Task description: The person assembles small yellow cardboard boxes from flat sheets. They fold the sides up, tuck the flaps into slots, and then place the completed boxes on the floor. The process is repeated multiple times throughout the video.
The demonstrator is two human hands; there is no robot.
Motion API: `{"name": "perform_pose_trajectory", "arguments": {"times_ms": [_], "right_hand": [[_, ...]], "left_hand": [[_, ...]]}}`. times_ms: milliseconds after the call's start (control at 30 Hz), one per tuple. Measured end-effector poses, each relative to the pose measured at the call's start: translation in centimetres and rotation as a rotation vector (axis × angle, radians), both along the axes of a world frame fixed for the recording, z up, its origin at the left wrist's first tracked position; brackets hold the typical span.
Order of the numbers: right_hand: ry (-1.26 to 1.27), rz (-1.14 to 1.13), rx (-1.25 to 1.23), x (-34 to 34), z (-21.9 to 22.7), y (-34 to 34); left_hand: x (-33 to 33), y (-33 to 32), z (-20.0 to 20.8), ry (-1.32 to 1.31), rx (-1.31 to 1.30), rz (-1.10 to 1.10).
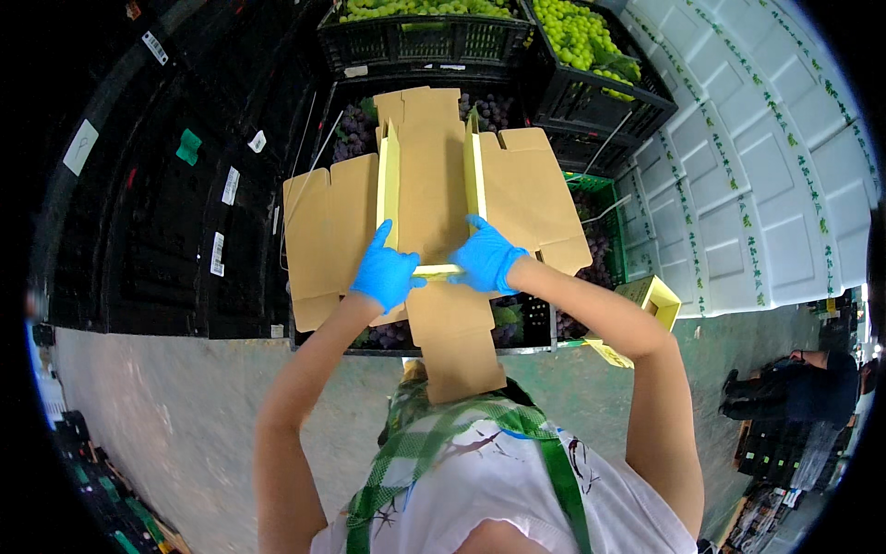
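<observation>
The carton (434,185), a partly folded cardboard blank with a plain brown inner face, lies across the top of a black crate (537,323) of dark purple grapes (355,134). Its broad brown flaps spread flat to left and right, with narrower tongues at the far and near ends. Two pale yellow side walls (390,175) stand upright along the middle panel, and a short yellow-edged fold (437,270) crosses its near end. Both blue-gloved hands grip the corners there, partly curled: the left hand (383,272) and the right hand (484,258) each point an index finger along a side wall.

White boxes (738,166) with green print are stacked at the right. Beyond the carton, two black crates (420,42) hold green grapes (572,32). A green crate (620,263) holds dark grapes; near it sits a small yellow box (635,293).
</observation>
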State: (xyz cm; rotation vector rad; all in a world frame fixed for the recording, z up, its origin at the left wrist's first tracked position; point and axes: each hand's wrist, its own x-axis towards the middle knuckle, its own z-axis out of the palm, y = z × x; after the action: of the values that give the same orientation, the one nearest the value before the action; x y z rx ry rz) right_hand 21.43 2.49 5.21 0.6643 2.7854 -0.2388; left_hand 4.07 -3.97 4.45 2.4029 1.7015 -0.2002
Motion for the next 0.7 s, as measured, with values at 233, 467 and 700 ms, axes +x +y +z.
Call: {"name": "perform_pose_trajectory", "arguments": {"times_ms": [233, 467, 700], "right_hand": [[-0.203, 0.105, -0.083, -1.9, -0.2, 1.0], [-0.468, 0.073, -0.281, -3.9, 1.0, 1.1], [-0.471, 0.157, -0.419, -4.8, -1.2, 2.7]], "left_hand": [[-0.2, 1.1, 0.6, -0.003, -0.078, -0.079], [2.0, 3.9, 0.4, 0.183, -0.658, -0.044], [1.9, 4.8, 2.1, 0.074, -0.756, -0.094]]}}
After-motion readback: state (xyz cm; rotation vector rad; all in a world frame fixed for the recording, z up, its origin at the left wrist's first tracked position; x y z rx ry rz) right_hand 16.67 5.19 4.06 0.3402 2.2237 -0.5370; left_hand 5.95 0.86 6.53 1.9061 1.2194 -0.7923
